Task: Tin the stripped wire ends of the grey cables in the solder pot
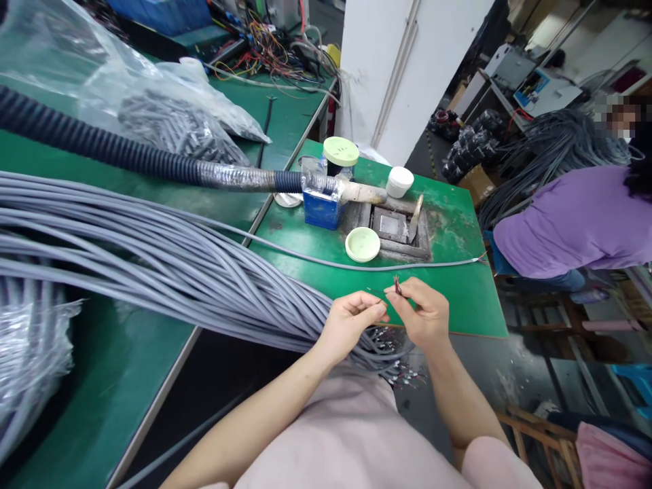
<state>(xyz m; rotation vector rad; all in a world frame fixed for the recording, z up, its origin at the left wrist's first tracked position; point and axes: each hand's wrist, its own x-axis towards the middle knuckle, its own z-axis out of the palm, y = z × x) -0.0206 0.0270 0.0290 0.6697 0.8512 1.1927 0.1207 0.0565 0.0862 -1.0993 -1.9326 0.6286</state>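
Both hands work just past the near edge of the green table (458, 299), over the open gap above the lap, with bare tabletop ahead. The left hand (351, 322) and right hand (422, 316) face each other, fingertips pinched shut on thin wire ends (396, 285) — reddish, fine — from the grey cable bundle (168, 265) draped across.
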